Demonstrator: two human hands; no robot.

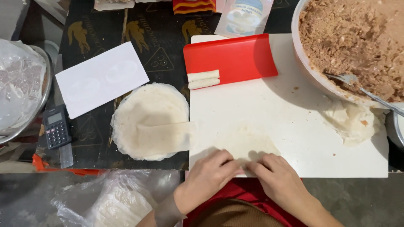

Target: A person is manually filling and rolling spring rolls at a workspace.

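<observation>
thin pale wrapper (248,145), flat, near edge under fingers (235,164)

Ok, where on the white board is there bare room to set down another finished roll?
The white board is bare in its middle, between the red tray above and the right hand below. It is crowded by the bowl of filling, the crumpled wrappers, and the wrapper under both hands.

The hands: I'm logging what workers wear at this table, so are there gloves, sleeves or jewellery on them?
Both hands are bare, with no gloves. The left hand and right hand show no rings, watch or bracelet in this view. The left forearm has a thin, sheer greyish sleeve ending near the wrist; the right forearm looks uncovered. Nails are short and unpainted, as far as can be seen.
</observation>
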